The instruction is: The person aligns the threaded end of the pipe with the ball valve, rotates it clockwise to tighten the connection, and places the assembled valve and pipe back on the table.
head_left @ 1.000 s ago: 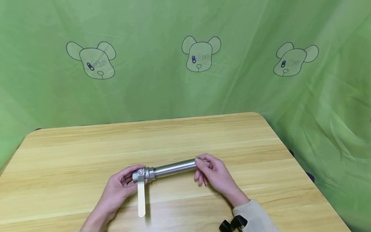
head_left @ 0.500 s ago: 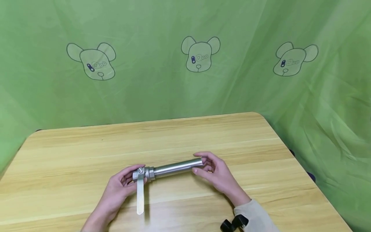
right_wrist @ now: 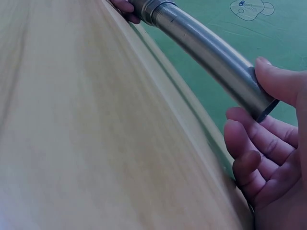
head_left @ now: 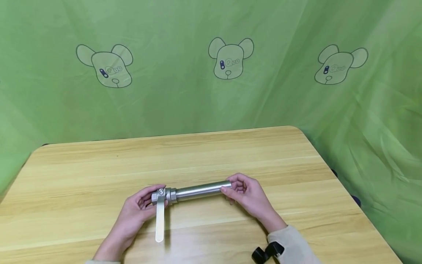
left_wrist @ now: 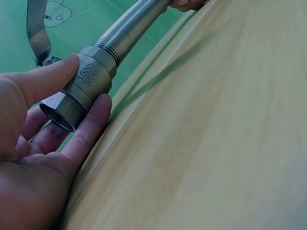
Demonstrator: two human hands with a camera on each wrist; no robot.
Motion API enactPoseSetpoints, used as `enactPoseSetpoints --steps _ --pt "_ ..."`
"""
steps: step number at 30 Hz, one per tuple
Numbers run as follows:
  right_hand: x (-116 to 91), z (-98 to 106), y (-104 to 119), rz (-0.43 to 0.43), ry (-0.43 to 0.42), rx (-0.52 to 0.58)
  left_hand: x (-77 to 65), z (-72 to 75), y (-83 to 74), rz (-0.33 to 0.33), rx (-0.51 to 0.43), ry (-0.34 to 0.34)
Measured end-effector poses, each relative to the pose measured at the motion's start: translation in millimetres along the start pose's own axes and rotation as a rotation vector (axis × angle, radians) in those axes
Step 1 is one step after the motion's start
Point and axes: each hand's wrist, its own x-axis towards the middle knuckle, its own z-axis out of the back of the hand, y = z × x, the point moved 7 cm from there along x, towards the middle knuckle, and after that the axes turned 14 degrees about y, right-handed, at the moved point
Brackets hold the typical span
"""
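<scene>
The pipe (head_left: 202,190) is up off the table, I judge, running slantwise between my hands, with its left end joined to the valve (left_wrist: 89,74). A few screw threads (left_wrist: 108,49) show at the joint. If they are only loosely caught or sitting crooked, a twist could bind them or let the pieces part; I cannot tell how deep they go.

My left hand (head_left: 134,209) pinches the valve, thumb on one side and a finger on the other, while its open mouth faces my palm. That grip looks light for a heavy metal piece: turning force from the pipe could spin the valve between my fingertips. The flat handle (head_left: 159,223) sticks out toward me, and if the valve rolled, it could swing into my wrist or be knocked round.

My right hand (head_left: 251,198) holds the pipe's far end, thumb on the near side and fingers curled behind and under. Because I have only the very tip of that smooth metal, it could slip away, and its weight would then drag on the joint.

Beneath is the wooden table (head_left: 99,168), which a drop could dent; past it hangs the green cloth (head_left: 165,106), well apart from all this.
</scene>
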Motion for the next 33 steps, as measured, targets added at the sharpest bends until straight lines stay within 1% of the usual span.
enactPoseSetpoints --steps 3,6,10,12,16,19,28,33 --pt "0.9 -0.5 -0.6 -0.025 -0.007 -0.021 -0.3 0.3 -0.5 -0.001 0.002 0.001" --pt "0.7 0.8 -1.8 -0.044 -0.034 -0.05 -0.2 0.0 -0.6 0.004 0.004 -0.001" --pt "0.1 2.6 -1.6 -0.042 -0.059 -0.067 -0.3 -0.3 -1.0 0.013 0.003 -0.008" --pt "-0.1 2.6 -1.3 -0.03 -0.044 -0.045 -0.4 -0.7 -1.1 0.013 0.002 -0.01" --pt "-0.4 2.0 0.5 0.025 0.008 0.023 -0.6 -0.9 -0.7 0.014 0.001 -0.02" --pt "0.2 2.3 1.6 0.06 0.028 0.04 -0.4 -0.4 -0.5 0.014 -0.002 -0.029" --pt "2.8 3.6 -1.8 0.021 0.021 0.046 -0.5 2.0 1.9 0.041 -0.035 -0.067" --pt "2.0 3.0 -1.8 0.013 0.02 0.038 -0.5 3.2 2.6 0.043 -0.05 -0.09"
